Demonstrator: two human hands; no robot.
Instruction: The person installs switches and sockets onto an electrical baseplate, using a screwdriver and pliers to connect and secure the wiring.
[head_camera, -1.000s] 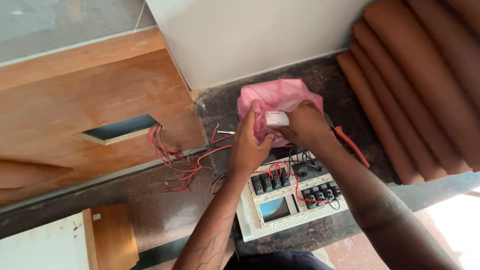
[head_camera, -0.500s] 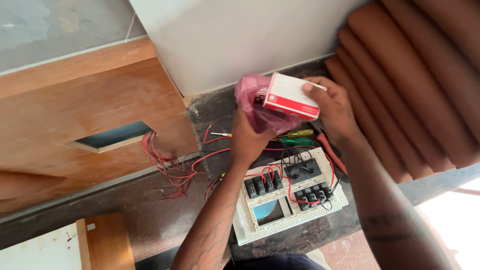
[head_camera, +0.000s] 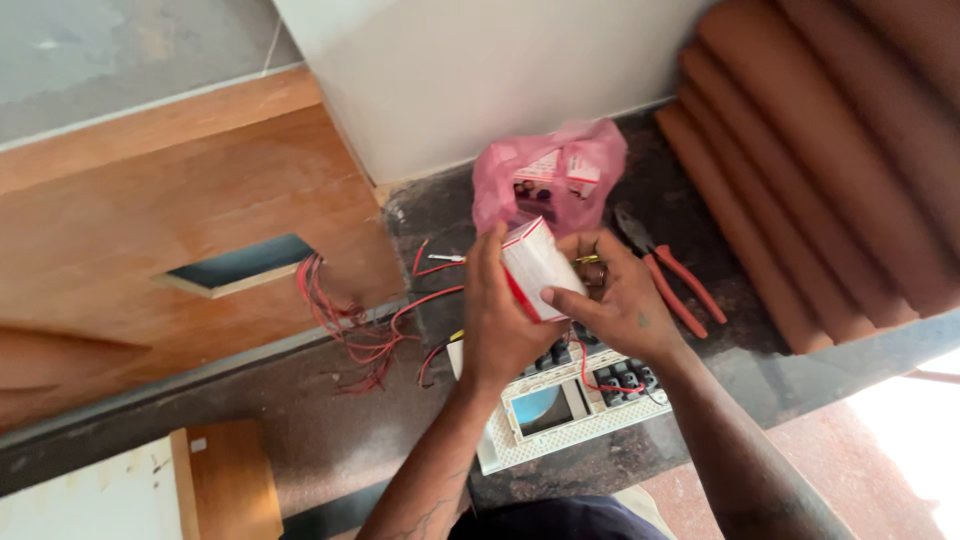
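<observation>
- The left hand (head_camera: 500, 320) and right hand (head_camera: 620, 300) are hovering over the dark counter (head_camera: 300, 430), crowding the switch plate (head_camera: 560, 400) beneath them.
- A pink bag (head_camera: 550, 170) is blocking the way ahead, close against the white wall (head_camera: 480, 70).
- Red-handled pliers (head_camera: 670, 275) are lying just right of the hands, with rolled brown tubes (head_camera: 820, 170) walling that side.
- Red wires (head_camera: 350, 320) are trailing across the left; nearer counter there is lying open.

A box (head_camera: 537, 268) sits between both hands, left hand (head_camera: 502, 320) on its left, right hand (head_camera: 615, 295) on its right, above the switch plate (head_camera: 560, 405) on the counter (head_camera: 330, 440). Behind lies a bag (head_camera: 550, 175); pliers (head_camera: 675, 280) to the right; wires (head_camera: 350, 320) to the left, coming from the panel's cutout (head_camera: 240, 265).
</observation>
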